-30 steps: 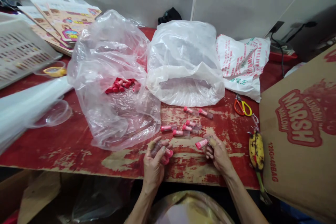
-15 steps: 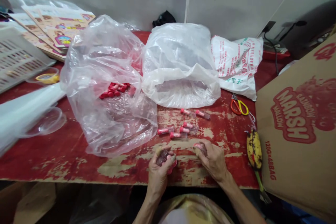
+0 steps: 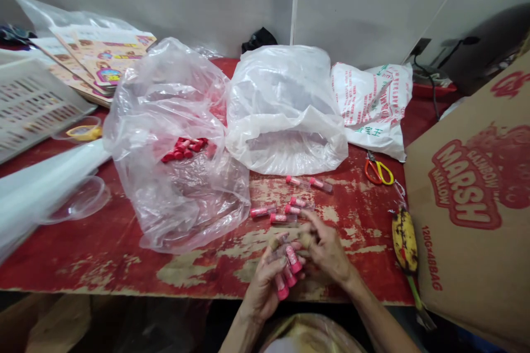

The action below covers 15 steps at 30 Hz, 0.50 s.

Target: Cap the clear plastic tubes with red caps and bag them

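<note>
Several small clear tubes with pink caps (image 3: 292,260) are gripped in my left hand (image 3: 265,281), low over the front of the table, their caps pointing toward me. Just to its right is my right hand (image 3: 329,253), fingers apart, with nothing visible in it; its fingertips are by the held tubes and one finger stretches toward the loose ones. Farther back lie loose capped tubes (image 3: 283,219), several in a loose cluster on the worn red tabletop (image 3: 199,276). Two more tubes (image 3: 321,185) rest in front of the white plastic bag (image 3: 285,83).
At left, a clear plastic bag (image 3: 178,198) holds pink-red pieces (image 3: 186,149). A printed white sack (image 3: 372,105), scissors (image 3: 379,170), a banana (image 3: 404,242) and a large carton (image 3: 467,193) are on the right. A white basket (image 3: 37,99) and printed cards (image 3: 111,55) stand back left.
My right hand has moved left to my left hand and no longer shows the tube it held. My left hand shifted slightly right, its tubes now more exposed. The view tilted a little.
</note>
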Available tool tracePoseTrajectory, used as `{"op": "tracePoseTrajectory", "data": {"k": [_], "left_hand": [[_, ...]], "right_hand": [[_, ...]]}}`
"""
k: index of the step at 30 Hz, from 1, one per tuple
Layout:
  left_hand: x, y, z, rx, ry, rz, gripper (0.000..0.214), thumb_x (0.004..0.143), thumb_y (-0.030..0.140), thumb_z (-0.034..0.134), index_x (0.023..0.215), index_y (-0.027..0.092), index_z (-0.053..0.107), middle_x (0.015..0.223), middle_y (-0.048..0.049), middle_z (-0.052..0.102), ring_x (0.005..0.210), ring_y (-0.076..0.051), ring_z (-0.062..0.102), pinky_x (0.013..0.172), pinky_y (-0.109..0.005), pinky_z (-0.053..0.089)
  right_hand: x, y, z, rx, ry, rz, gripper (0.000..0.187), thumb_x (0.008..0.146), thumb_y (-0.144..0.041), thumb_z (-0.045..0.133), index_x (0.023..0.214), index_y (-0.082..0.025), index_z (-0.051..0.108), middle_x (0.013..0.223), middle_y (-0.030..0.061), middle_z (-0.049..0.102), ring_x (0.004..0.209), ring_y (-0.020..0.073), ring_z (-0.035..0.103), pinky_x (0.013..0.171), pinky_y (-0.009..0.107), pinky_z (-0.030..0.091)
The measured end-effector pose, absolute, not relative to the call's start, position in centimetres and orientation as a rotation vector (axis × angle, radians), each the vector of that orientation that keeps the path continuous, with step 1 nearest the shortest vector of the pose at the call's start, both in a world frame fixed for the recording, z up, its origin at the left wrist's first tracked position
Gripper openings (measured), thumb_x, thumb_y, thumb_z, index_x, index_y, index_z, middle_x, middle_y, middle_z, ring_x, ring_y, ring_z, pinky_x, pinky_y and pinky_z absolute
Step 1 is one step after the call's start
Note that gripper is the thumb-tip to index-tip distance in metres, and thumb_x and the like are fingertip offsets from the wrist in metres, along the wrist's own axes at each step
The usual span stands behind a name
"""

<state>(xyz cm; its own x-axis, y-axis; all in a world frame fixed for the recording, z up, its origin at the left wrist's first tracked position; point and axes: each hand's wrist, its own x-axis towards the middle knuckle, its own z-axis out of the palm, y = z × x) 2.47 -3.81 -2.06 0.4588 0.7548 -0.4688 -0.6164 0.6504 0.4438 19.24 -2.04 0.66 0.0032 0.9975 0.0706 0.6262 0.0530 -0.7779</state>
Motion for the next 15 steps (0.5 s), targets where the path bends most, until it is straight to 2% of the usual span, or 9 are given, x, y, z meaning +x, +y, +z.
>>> {"op": "tracePoseTrajectory", "data": {"k": [3,4,6,10,13,15], "left_hand": [[2.0,-3.7,-2.3,0.231,0.667,0.865,0.047,0.07,0.018,0.073,0.113,0.022,0.054,0.096,-0.0066,0.067,0.082,-0.023,0.068,0.073,-0.036,0.055],[1.9,-3.7,-2.4,0.233,0.659,0.874,0.045,0.07,0.018,0.072,0.112,0.021,0.055,0.094,-0.0063,0.067,0.083,-0.023,0.068,0.075,-0.037,0.055],[1.7,-3.5,-2.6,0.236,0.639,0.887,0.043,0.071,0.017,0.071,0.111,0.02,0.057,0.091,-0.0062,0.067,0.083,-0.022,0.068,0.077,-0.037,0.054],[1.4,-3.4,-3.1,0.235,0.626,0.898,0.04,0.072,0.016,0.07,0.11,0.019,0.059,0.091,-0.007,0.067,0.082,-0.021,0.068,0.076,-0.037,0.054],[1.4,-3.3,-3.2,0.225,0.629,0.897,0.038,0.072,0.016,0.07,0.109,0.019,0.06,0.091,-0.0071,0.067,0.081,-0.021,0.068,0.076,-0.037,0.055],[1.4,-3.2,-3.0,0.214,0.62,0.888,0.037,0.071,0.017,0.07,0.107,0.018,0.06,0.09,-0.0066,0.067,0.08,-0.021,0.068,0.074,-0.037,0.055]], "right_hand": [[22.4,1.3,-0.7,-1.889,-1.619,0.198,0.034,0.087,-0.026,0.044,0.118,-0.019,0.057,0.103,0.0087,0.061,0.09,0.0209,0.058,0.076,0.031,0.046],[23.5,2.6,-1.1,-1.953,-1.643,0.079,0.034,0.086,-0.025,0.046,0.117,-0.018,0.058,0.112,0.0112,0.058,0.1,0.0244,0.054,0.081,0.035,0.045],[25.1,4.8,-2.1,-1.998,-1.696,-0.028,0.033,0.084,-0.024,0.05,0.114,-0.016,0.059,0.119,0.0148,0.053,0.108,0.0283,0.049,0.087,0.04,0.041],[26.1,6.5,-3.3,-1.929,-1.753,0.043,0.024,0.084,-0.02,0.049,0.104,-0.017,0.062,0.114,0.014,0.058,0.107,0.0274,0.049,0.091,0.044,0.035],[26.6,4.9,-3.0,-1.866,-1.74,0.163,0.027,0.088,-0.023,0.044,0.11,-0.017,0.059,0.11,0.0108,0.062,0.101,0.0227,0.055,0.087,0.038,0.04],[27.1,2.9,-2.1,-1.789,-1.664,0.426,0.029,0.089,-0.028,0.043,0.113,-0.018,0.057,0.107,0.0085,0.063,0.094,0.0198,0.059,0.08,0.032,0.045]]}}
